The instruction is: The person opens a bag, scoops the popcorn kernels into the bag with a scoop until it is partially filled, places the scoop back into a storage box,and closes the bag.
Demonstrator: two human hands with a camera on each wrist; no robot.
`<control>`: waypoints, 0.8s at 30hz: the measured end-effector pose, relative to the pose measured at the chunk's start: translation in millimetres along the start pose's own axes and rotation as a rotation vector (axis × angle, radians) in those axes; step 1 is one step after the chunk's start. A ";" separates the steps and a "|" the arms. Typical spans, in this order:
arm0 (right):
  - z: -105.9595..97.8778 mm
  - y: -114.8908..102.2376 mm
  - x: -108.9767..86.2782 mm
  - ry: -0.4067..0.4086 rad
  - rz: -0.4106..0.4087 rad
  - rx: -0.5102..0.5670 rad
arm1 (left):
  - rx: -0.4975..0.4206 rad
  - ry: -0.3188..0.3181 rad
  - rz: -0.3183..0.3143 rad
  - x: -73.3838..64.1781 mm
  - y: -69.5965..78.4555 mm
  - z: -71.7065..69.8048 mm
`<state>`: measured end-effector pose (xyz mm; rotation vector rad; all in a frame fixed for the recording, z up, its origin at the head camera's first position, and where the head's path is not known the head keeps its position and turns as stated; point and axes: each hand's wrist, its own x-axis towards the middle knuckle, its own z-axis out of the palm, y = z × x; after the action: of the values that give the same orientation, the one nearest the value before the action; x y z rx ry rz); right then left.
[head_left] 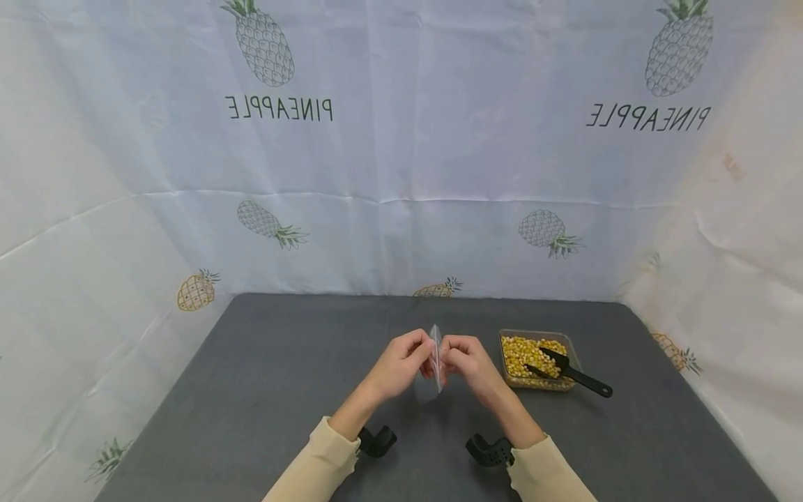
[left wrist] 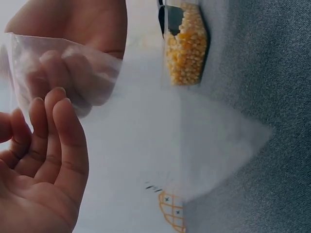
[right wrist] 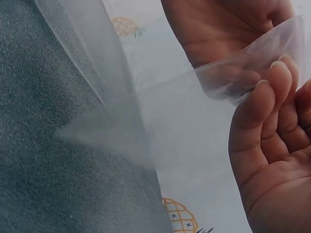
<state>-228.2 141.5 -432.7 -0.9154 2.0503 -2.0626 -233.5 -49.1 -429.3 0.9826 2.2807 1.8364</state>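
Note:
A clear plastic bag (head_left: pixel 437 359) hangs between my two hands, its upper edge gripped from both sides. My left hand (head_left: pixel 400 362) pinches the near-left side of that edge, fingers curled in. On the opposite side my right hand (head_left: pixel 467 364) pinches it too. In the left wrist view the see-through bag (left wrist: pixel 204 145) tapers down to a corner over the table, with nothing visible inside. The right wrist view shows the same thin film (right wrist: pixel 180 121), with the curled fingers (right wrist: pixel 252 109) of my right hand against it.
A clear tub (head_left: pixel 539 385) of yellow corn kernels (head_left: pixel 519 352) stands right of my hands. A black scoop (head_left: pixel 586 380) rests in it, handle over the rim. The grey table (head_left: pixel 282 390) meets a pineapple-print cloth (head_left: pixel 389 244) behind. Black wrist mounts (head_left: pixel 376 443) sit under my forearms.

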 end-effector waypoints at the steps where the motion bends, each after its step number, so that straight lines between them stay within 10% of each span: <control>1: 0.3 0.8 -0.3 0.001 -0.004 0.007 | -0.006 -0.002 0.003 -0.3 -0.3 0.5; 24: 3.7 11.6 2.3 0.040 0.003 0.129 | -0.084 -0.006 0.023 -1.7 -9.7 2.0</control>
<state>-232.3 136.1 -443.0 -0.8563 1.9088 -2.1991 -235.6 -49.1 -439.1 1.0043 2.1779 1.9176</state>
